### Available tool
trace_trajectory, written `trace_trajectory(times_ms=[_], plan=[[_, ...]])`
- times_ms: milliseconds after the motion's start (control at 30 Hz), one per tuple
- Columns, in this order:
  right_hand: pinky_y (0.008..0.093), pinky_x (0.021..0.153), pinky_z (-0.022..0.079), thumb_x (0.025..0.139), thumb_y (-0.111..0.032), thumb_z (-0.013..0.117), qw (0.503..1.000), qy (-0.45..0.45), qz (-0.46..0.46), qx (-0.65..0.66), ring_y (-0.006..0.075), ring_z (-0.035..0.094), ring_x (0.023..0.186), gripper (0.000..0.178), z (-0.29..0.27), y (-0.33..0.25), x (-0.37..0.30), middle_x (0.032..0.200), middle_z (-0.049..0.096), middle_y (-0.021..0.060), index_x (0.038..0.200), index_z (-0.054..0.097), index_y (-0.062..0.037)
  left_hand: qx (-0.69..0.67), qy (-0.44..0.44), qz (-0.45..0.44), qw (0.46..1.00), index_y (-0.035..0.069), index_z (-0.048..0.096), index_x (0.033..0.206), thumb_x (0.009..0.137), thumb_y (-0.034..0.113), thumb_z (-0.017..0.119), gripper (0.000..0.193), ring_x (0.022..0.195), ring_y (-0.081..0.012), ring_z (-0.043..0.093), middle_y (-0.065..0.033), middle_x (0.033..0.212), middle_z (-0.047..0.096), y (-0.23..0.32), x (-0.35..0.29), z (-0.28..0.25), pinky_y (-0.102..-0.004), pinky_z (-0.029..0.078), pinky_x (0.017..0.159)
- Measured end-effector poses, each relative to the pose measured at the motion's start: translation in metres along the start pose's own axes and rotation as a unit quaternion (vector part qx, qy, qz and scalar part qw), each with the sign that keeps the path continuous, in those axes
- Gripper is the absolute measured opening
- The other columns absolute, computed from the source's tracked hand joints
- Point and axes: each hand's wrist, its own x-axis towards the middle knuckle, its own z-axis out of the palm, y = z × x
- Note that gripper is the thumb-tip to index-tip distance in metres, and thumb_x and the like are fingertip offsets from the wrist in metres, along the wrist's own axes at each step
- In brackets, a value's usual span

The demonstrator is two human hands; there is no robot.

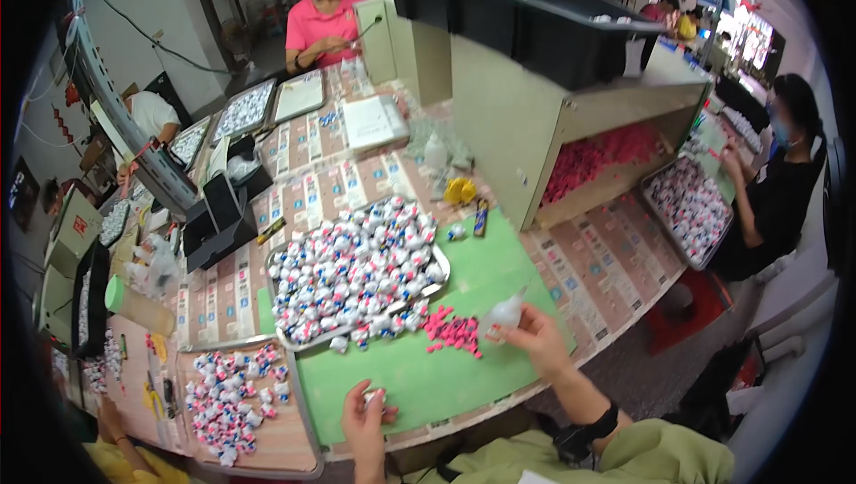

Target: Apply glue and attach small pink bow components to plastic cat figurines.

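Note:
My left hand point(362, 422) is closed around a small white figurine point(378, 397) with a touch of pink, low over the front of the green mat point(419, 386). In my right hand point(539, 340), pinched between thumb and fingers, is a translucent squeeze bottle point(506, 311) whose thin tip points up. Just left of that bottle lies a loose heap of small pink pieces point(451, 332). Behind them stands a metal tray point(443, 263) piled with white figurines point(357, 261) marked blue and pink. A few figurines sit against its front edge.
At left, a second tray point(317, 448) holds more figurines. A black bin point(535, 25) tops a cabinet point(499, 118) with pink pieces on its shelf. Yellow object point(460, 190), another bottle point(435, 151) and lidded jar point(138, 307) stand around. Co-workers point(325, 20) sit nearby.

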Motion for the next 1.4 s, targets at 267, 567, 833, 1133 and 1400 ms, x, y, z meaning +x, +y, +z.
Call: trace_trajectory(times_ms=[267,567,833,1133,1400], plan=[[0.0277,0.079,0.043,0.082,-0.008,0.052,0.998,-0.014,-0.051,0.034,0.0134,0.051,0.093,0.033,0.014,-0.012,-0.005,0.103,0.049,0.0068,0.111,0.039,0.0000,-0.004,0.005,0.080,0.997,-0.001,0.044,0.112,0.082,0.006,0.051,0.031,0.072,-0.0116,0.051,-0.0067,0.091,0.052,-0.007,-0.005,-0.004,-0.0225,0.043,0.064],[0.0278,0.074,0.042,0.076,-0.008,0.056,0.988,-0.002,-0.141,-0.070,0.0154,0.054,0.085,0.049,0.023,-0.092,0.009,0.091,0.054,0.0080,0.119,0.033,-0.0033,0.006,0.020,0.096,0.995,0.000,0.038,0.117,0.082,0.003,0.049,0.037,0.080,-0.0138,0.050,-0.0093,0.100,0.048,-0.010,-0.008,0.008,-0.0238,0.043,0.067],[0.0263,0.070,0.043,0.075,-0.011,0.061,0.973,-0.009,-0.209,-0.094,0.0125,0.054,0.083,0.057,0.041,-0.124,0.015,0.089,0.054,0.0058,0.123,0.031,-0.0045,0.088,0.032,0.133,0.987,-0.001,0.036,0.118,0.083,0.004,0.048,0.037,0.086,-0.0162,0.050,-0.0100,0.100,0.049,-0.013,-0.013,0.008,-0.0252,0.043,0.072],[0.0233,0.072,0.043,0.074,-0.007,0.063,0.979,0.001,-0.103,-0.174,0.0092,0.053,0.083,0.043,0.017,-0.088,-0.011,0.091,0.056,0.0042,0.112,0.044,-0.0029,0.099,0.031,0.152,0.983,-0.002,0.039,0.117,0.083,0.004,0.049,0.036,0.084,-0.0153,0.051,-0.0103,0.101,0.051,-0.011,-0.016,0.009,-0.0247,0.044,0.070],[0.0288,0.065,0.048,0.077,-0.009,0.056,0.989,-0.081,0.096,0.084,0.0206,0.056,0.082,0.046,0.046,-0.029,-0.021,0.096,0.053,0.0107,0.119,0.039,0.0009,-0.203,-0.034,0.040,0.978,0.001,0.034,0.121,0.081,0.003,0.048,0.042,0.079,-0.0123,0.051,-0.0136,0.115,0.046,0.018,-0.002,0.022,-0.0241,0.044,0.069]])
